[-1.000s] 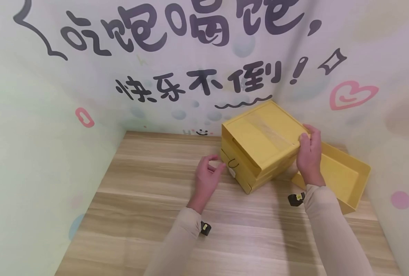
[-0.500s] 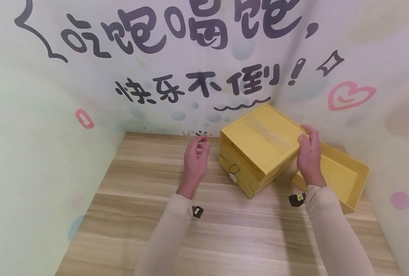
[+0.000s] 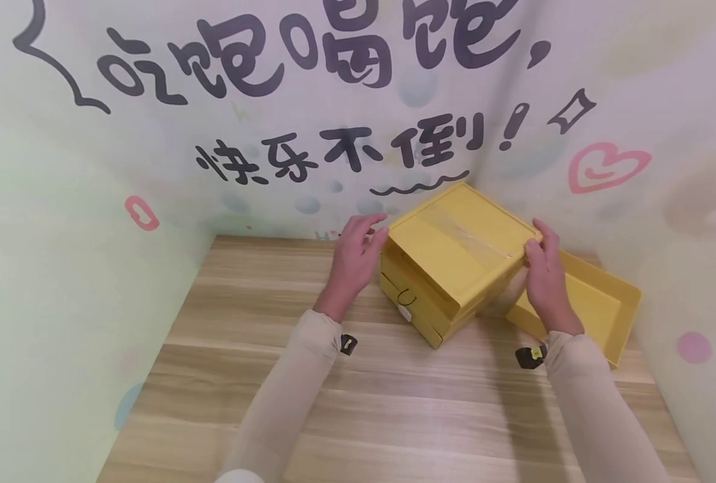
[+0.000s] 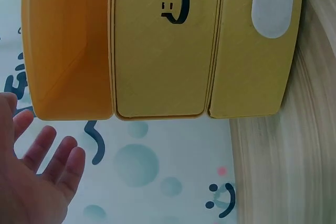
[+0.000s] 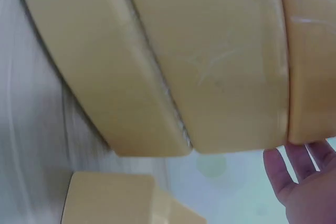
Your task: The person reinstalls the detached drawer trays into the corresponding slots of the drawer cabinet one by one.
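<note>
A yellow drawer box [image 3: 454, 241] with stacked tiers stands turned at an angle by the back wall. Its top tier is an open slot [image 4: 68, 51]; below it are closed fronts, one with a dark loop handle [image 4: 182, 2] and one with a white patch [image 4: 273, 11]. At the upper left corner of the box hovers my left hand [image 3: 355, 258], fingers spread and a little bent, holding nothing. My right hand [image 3: 549, 282] rests against the right rear corner, and in the right wrist view its fairly straight fingertips [image 5: 275, 163] touch the box edge.
A loose yellow drawer [image 3: 629, 315] lies to the right of the box, partly behind my right forearm. The wood-grain table [image 3: 273, 335] meets a printed wall [image 3: 309, 201] at the back and sides.
My left hand has left the front of the box, swung left and upward, then come back to its upper left corner. The right hand stays at the right corner, its hold looser.
</note>
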A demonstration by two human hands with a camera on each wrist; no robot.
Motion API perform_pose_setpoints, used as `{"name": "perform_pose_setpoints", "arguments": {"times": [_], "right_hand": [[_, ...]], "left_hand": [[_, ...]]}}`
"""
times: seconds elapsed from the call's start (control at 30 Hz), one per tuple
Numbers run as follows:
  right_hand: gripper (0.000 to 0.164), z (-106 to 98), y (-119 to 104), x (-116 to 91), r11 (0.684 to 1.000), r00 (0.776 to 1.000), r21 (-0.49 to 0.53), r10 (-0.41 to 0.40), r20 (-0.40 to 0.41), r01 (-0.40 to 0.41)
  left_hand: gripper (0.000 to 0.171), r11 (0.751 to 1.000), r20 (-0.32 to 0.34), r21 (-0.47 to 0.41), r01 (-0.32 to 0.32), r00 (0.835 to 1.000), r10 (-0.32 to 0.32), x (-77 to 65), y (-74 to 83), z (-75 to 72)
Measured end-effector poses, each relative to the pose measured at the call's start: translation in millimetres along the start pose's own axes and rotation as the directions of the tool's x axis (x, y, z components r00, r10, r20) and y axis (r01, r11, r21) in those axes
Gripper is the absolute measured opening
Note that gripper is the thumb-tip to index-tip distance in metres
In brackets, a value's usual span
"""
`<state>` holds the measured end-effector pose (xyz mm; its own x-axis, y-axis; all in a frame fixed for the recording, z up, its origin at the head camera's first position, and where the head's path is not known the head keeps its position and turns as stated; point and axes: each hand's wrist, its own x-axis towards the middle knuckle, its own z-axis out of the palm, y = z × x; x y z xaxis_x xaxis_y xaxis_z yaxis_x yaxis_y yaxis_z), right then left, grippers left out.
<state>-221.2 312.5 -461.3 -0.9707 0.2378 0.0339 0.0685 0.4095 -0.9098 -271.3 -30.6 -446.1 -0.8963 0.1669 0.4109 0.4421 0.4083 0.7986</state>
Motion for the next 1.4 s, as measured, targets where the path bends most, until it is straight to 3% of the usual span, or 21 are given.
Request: {"name": "perform_pose_setpoints", "arguments": {"times": [0.1,0.3,0.63,0.77,0.93,1.0,1.2,1.4], "right_hand": [[0.055,-8,5,-3,1.000,0.999,0.002,0.018,-0.030,-0.018],[0.055,-21,22,-19,0.999,0.994,-0.008,0.038,-0.098,-0.039],[0.056,-25,50,-54,0.979,0.978,-0.155,0.105,-0.181,-0.134],[0.053,-21,58,-66,0.971,0.961,-0.173,0.118,-0.250,-0.165],[0.038,-17,62,-84,0.956,0.922,-0.191,0.145,-0.360,-0.225],[0.035,-19,64,-91,0.935,0.923,-0.254,0.147,-0.357,-0.247],[0.050,-25,74,-105,0.860,0.962,-0.461,0.112,-0.248,-0.219],[0.061,-30,84,-116,0.820,0.966,-0.511,0.214,-0.145,-0.258]], "left_hand": [[0.040,0.999,0.033,0.047,0.000,0.999,-0.002,4.5,4.0,0.5],[0.049,0.989,0.137,0.140,0.047,0.988,-0.066,12.6,13.4,0.1],[0.055,0.980,0.251,0.190,0.058,0.962,-0.106,19.6,18.5,2.7],[0.054,0.981,0.257,0.184,0.058,0.961,-0.105,19.6,19.0,3.6],[0.055,0.983,0.256,0.164,0.086,0.958,-0.127,19.8,20.0,4.6],[0.056,0.980,0.256,0.165,0.109,0.955,-0.149,18.5,20.5,5.2],[0.056,0.974,0.229,0.171,0.148,0.956,-0.185,12.5,20.4,7.0],[0.057,0.972,0.225,0.186,0.146,0.956,-0.186,9.7,22.6,6.9]]}}
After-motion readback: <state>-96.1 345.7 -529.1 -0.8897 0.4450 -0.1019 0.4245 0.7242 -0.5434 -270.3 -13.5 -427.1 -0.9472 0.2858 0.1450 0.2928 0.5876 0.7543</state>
